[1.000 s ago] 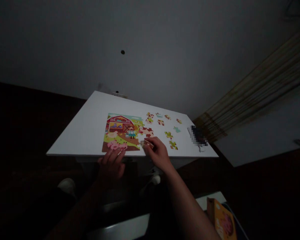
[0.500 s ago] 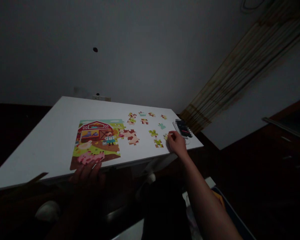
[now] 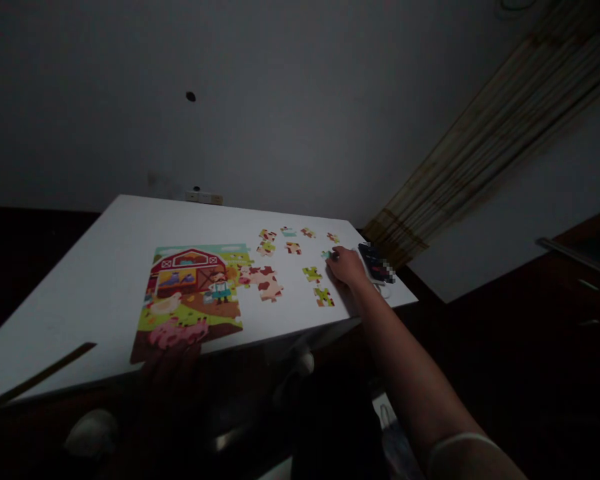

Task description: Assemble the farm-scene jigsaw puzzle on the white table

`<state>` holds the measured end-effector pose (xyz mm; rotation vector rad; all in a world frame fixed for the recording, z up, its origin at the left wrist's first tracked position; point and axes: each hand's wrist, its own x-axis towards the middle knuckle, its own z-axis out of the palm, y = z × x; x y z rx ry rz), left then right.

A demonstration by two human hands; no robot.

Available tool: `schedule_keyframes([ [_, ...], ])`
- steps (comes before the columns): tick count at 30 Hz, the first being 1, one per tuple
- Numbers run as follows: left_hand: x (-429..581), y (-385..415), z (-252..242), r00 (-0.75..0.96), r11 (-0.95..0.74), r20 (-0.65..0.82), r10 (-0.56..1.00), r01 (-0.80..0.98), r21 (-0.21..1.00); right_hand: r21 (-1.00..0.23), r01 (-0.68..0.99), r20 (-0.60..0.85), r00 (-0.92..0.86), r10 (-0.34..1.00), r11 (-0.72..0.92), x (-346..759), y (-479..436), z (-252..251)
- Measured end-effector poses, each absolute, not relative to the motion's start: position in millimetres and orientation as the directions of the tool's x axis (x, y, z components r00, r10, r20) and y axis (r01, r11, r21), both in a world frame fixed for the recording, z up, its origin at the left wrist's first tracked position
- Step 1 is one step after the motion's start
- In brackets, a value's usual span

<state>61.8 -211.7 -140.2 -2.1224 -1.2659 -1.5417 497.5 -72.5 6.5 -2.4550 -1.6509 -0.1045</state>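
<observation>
A partly built farm jigsaw (image 3: pixel 190 293) with a red barn and pink pigs lies on the white table (image 3: pixel 80 280). To its right, two joined brown-spotted cow pieces (image 3: pixel 265 280) touch it. My right hand (image 3: pixel 347 267) reaches far right, and its curled fingertips close on a teal puzzle piece (image 3: pixel 326 255). Two green pieces (image 3: pixel 311 273) (image 3: pixel 324 297) lie just left of that hand. My left hand (image 3: pixel 173 363) sits in deep shadow at the table's front edge, under the jigsaw's near side. Its fingers do not show.
Several more loose pieces (image 3: pixel 290 240) are spread along the far right of the table. A dark phone (image 3: pixel 377 263) lies by the right edge, next to my right hand. A wall socket (image 3: pixel 203 197) is behind the table and a striped curtain (image 3: pixel 480 147) hangs at right.
My right hand left the jigsaw's right edge, swung out to the loose pieces, and now sits further back on the teal piece. My left hand slipped off the jigsaw's near edge.
</observation>
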Motion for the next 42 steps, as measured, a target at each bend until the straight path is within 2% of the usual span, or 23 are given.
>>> schedule_keyframes([
  [4,57.7,-202.6,-154.6,0.096,-0.568,0.894,0.437,0.801,0.192,-0.283,0.880,0.116,0.426,0.897,-0.381,496.8,-73.6,9.6],
  [6,53.9,-198.2,-159.3,0.119,-0.564,0.898,0.423,0.811,0.158,-0.373,0.871,0.158,0.399,0.903,-0.320,493.7,-80.5,12.7],
  [10,47.9,-193.2,-162.9,0.123,-0.525,0.927,0.354,0.846,0.089,-0.582,0.813,0.363,0.293,0.885,-0.031,468.2,-105.7,16.6],
  [13,47.5,-193.9,-167.2,0.114,-0.479,0.907,0.406,0.872,0.104,-0.713,0.681,0.382,0.177,0.907,0.168,424.2,-132.7,13.5],
  [15,47.8,-196.5,-169.7,0.112,-0.437,0.878,0.464,0.892,0.118,-0.756,0.603,0.359,0.058,0.932,0.254,387.4,-150.3,8.9],
  [19,46.8,-207.6,-160.7,0.125,-0.404,0.836,0.533,0.906,0.122,-0.727,0.611,0.318,-0.106,0.942,0.314,324.1,-170.2,-0.4],
  [26,57.1,-240.9,-86.9,0.112,-0.337,0.660,0.743,0.914,0.224,-0.693,0.623,0.324,-0.182,0.929,0.363,295.3,-168.1,-8.7],
  [31,74.1,-240.1,-36.6,0.213,-0.384,0.552,0.806,0.898,0.214,-0.675,0.638,0.322,-0.195,0.926,0.369,295.5,-167.0,-11.6],
  [36,66.6,-177.3,7.7,0.272,-0.382,0.425,0.863,0.903,0.198,-0.646,0.652,0.334,-0.225,0.915,0.396,292.6,-167.6,-11.1],
  [42,54.9,-80.7,24.5,0.200,-0.220,0.137,0.970,0.963,0.158,-0.638,0.657,0.335,-0.233,0.913,0.401,292.0,-167.3,-11.2],
])
